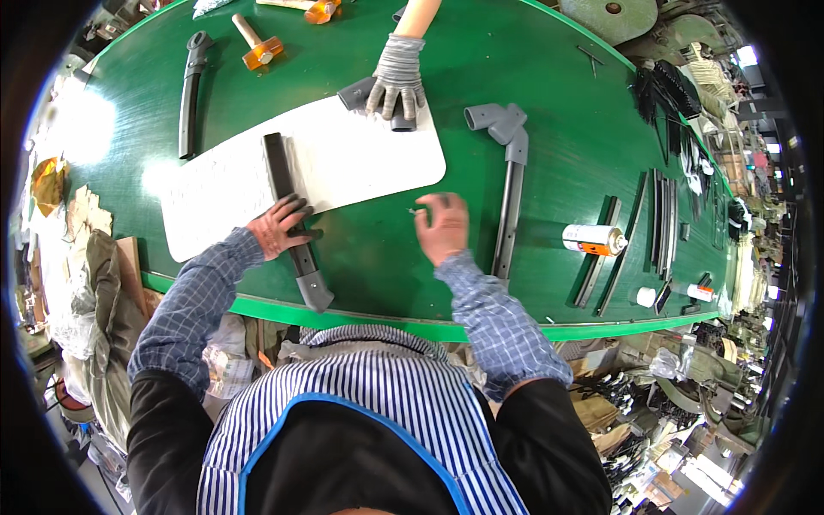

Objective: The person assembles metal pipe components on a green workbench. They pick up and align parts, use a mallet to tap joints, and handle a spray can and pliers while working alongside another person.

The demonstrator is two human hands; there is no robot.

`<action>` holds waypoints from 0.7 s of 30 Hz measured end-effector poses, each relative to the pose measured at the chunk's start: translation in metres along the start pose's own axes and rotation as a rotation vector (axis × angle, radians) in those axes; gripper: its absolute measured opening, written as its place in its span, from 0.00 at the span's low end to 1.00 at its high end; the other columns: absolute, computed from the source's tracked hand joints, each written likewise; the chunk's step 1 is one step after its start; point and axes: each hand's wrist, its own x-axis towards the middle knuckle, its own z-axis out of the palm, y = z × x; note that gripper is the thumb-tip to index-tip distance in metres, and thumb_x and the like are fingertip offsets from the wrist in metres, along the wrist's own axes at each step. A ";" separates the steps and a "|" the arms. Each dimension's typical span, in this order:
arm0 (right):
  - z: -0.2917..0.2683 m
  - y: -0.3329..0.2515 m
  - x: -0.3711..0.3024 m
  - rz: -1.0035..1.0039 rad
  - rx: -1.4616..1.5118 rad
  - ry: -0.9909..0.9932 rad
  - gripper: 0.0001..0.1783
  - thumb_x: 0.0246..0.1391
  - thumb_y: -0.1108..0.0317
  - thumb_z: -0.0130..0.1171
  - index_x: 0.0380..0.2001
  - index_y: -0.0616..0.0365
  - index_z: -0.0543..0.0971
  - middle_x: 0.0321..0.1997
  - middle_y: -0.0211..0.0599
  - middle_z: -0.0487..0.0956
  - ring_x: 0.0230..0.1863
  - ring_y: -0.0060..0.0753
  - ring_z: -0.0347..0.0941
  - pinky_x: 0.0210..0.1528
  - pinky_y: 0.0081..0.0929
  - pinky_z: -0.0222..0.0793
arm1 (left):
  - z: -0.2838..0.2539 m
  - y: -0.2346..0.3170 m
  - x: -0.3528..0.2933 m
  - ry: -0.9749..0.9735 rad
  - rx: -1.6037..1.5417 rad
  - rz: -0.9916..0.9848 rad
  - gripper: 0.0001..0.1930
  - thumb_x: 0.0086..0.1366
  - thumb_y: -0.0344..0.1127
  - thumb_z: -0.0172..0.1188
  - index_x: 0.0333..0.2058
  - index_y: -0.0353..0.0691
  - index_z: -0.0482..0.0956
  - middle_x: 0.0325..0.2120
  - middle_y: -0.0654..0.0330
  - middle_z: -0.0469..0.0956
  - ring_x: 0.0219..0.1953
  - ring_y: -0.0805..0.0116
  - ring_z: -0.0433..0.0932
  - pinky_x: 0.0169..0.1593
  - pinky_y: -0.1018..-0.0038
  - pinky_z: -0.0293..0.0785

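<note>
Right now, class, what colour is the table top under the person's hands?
Dark green table top with a brighter green edge, seen in the head view.

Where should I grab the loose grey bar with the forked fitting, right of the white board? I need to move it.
Grip the grey bar mid-shaft, from above: the straight, slim stretch lies flat with green table bare on both sides. The forked fitting at its far end looks bulky and uneven.

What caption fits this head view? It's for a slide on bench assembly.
Left hand presses a dark bar on the green table; right hand pinches a small part.
</note>
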 end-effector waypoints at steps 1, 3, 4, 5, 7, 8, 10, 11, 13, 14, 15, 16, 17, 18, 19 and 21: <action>-0.021 0.022 0.003 0.004 -0.038 0.065 0.12 0.51 0.65 0.61 0.41 0.47 0.77 0.46 0.39 0.76 0.50 0.48 0.69 0.56 0.46 0.64 | -0.001 0.001 -0.006 -0.074 -0.013 -0.085 0.27 0.65 0.37 0.49 0.62 0.70 0.71 0.62 0.49 0.65 0.65 0.43 0.63 0.69 0.50 0.62; -0.056 0.067 0.017 0.131 -0.124 0.244 0.17 0.51 0.61 0.62 0.46 0.47 0.76 0.46 0.37 0.77 0.52 0.47 0.67 0.59 0.45 0.61 | -0.002 0.002 -0.016 0.081 -0.004 -0.253 0.30 0.60 0.31 0.53 0.63 0.59 0.71 0.64 0.46 0.62 0.66 0.41 0.60 0.70 0.47 0.58; -0.067 0.088 0.029 0.248 -0.157 0.280 0.22 0.50 0.58 0.65 0.48 0.49 0.75 0.48 0.37 0.77 0.52 0.48 0.67 0.59 0.46 0.62 | -0.002 0.002 -0.018 0.097 -0.050 -0.471 0.32 0.57 0.29 0.56 0.63 0.54 0.70 0.63 0.45 0.61 0.66 0.41 0.60 0.69 0.47 0.58; -0.074 0.109 0.042 0.299 -0.175 0.325 0.27 0.47 0.54 0.69 0.50 0.50 0.75 0.49 0.41 0.77 0.53 0.50 0.67 0.58 0.47 0.62 | -0.001 0.003 -0.018 0.153 -0.066 -0.711 0.34 0.55 0.27 0.59 0.64 0.49 0.68 0.63 0.45 0.61 0.66 0.41 0.60 0.69 0.47 0.58; -0.072 0.145 0.068 0.383 -0.137 0.236 0.40 0.44 0.47 0.73 0.56 0.58 0.72 0.55 0.49 0.76 0.56 0.58 0.67 0.61 0.52 0.62 | 0.004 0.004 -0.012 0.483 -0.279 -1.034 0.34 0.60 0.30 0.63 0.65 0.45 0.62 0.58 0.41 0.63 0.60 0.39 0.63 0.63 0.50 0.64; -0.065 0.162 0.082 0.427 -0.139 0.178 0.46 0.43 0.45 0.74 0.58 0.63 0.70 0.58 0.51 0.74 0.59 0.61 0.67 0.62 0.52 0.63 | 0.009 0.003 -0.003 0.492 -0.258 -1.263 0.37 0.58 0.36 0.68 0.65 0.44 0.63 0.56 0.40 0.65 0.58 0.39 0.65 0.61 0.52 0.67; -0.047 0.194 0.108 0.464 -0.249 0.059 0.52 0.41 0.43 0.75 0.62 0.63 0.66 0.63 0.53 0.72 0.63 0.56 0.66 0.64 0.47 0.64 | 0.018 -0.003 0.013 0.441 -0.481 -1.521 0.45 0.53 0.46 0.74 0.66 0.40 0.60 0.52 0.42 0.70 0.54 0.44 0.71 0.58 0.54 0.70; -0.039 0.207 0.118 0.370 -0.121 0.150 0.51 0.39 0.49 0.78 0.61 0.63 0.66 0.61 0.51 0.73 0.58 0.53 0.71 0.61 0.45 0.67 | 0.021 -0.008 0.021 0.390 -0.600 -1.577 0.46 0.54 0.49 0.74 0.65 0.37 0.60 0.52 0.43 0.72 0.54 0.46 0.72 0.59 0.55 0.70; -0.031 0.225 0.132 0.475 0.144 0.069 0.48 0.34 0.59 0.82 0.58 0.64 0.68 0.55 0.46 0.77 0.51 0.46 0.76 0.56 0.39 0.73 | 0.026 -0.017 0.033 0.341 -0.642 -1.638 0.47 0.53 0.52 0.74 0.65 0.36 0.59 0.52 0.42 0.73 0.55 0.46 0.73 0.60 0.57 0.70; -0.031 0.227 0.136 0.615 0.487 0.078 0.41 0.36 0.68 0.80 0.54 0.64 0.70 0.47 0.40 0.78 0.45 0.39 0.78 0.49 0.34 0.77 | 0.028 -0.020 0.037 0.324 -0.699 -1.628 0.47 0.53 0.52 0.74 0.64 0.35 0.60 0.52 0.42 0.73 0.55 0.46 0.73 0.60 0.57 0.71; -0.038 0.225 0.136 0.532 0.614 0.082 0.39 0.38 0.69 0.80 0.53 0.63 0.70 0.46 0.39 0.78 0.43 0.37 0.78 0.46 0.33 0.78 | 0.030 -0.024 0.042 0.319 -0.745 -1.603 0.48 0.52 0.53 0.74 0.64 0.35 0.60 0.52 0.41 0.73 0.56 0.46 0.73 0.60 0.57 0.71; -0.048 0.216 0.135 0.531 0.757 0.112 0.37 0.40 0.70 0.79 0.52 0.63 0.71 0.44 0.37 0.78 0.42 0.35 0.78 0.44 0.33 0.78 | 0.033 -0.027 0.046 0.342 -0.782 -1.571 0.48 0.52 0.53 0.74 0.63 0.34 0.61 0.52 0.41 0.74 0.56 0.45 0.74 0.60 0.58 0.71; -0.061 0.201 0.131 0.591 0.899 0.162 0.35 0.41 0.71 0.78 0.52 0.62 0.71 0.42 0.36 0.78 0.40 0.33 0.78 0.41 0.32 0.79 | 0.037 -0.029 0.049 0.303 -0.780 -1.573 0.47 0.51 0.53 0.74 0.62 0.33 0.62 0.52 0.40 0.74 0.56 0.45 0.74 0.60 0.58 0.71; -0.079 0.181 0.125 0.682 0.922 0.070 0.28 0.47 0.70 0.76 0.49 0.62 0.73 0.39 0.36 0.79 0.34 0.31 0.78 0.35 0.32 0.78 | 0.040 -0.031 0.051 0.291 -0.768 -1.566 0.47 0.51 0.53 0.74 0.61 0.32 0.63 0.52 0.40 0.74 0.56 0.45 0.74 0.60 0.58 0.72; -0.097 0.155 0.120 0.648 0.990 0.030 0.27 0.47 0.69 0.76 0.48 0.62 0.74 0.37 0.36 0.79 0.33 0.31 0.78 0.34 0.32 0.78 | 0.043 -0.033 0.053 0.282 -0.747 -1.562 0.46 0.50 0.53 0.74 0.60 0.30 0.64 0.52 0.39 0.74 0.56 0.44 0.74 0.59 0.58 0.73; -0.135 0.097 0.107 0.673 1.068 -0.031 0.26 0.47 0.67 0.76 0.46 0.63 0.75 0.35 0.37 0.79 0.31 0.31 0.79 0.32 0.32 0.78 | 0.045 -0.039 0.055 0.363 -0.831 -1.587 0.42 0.48 0.50 0.76 0.55 0.27 0.69 0.47 0.40 0.78 0.50 0.47 0.78 0.55 0.58 0.76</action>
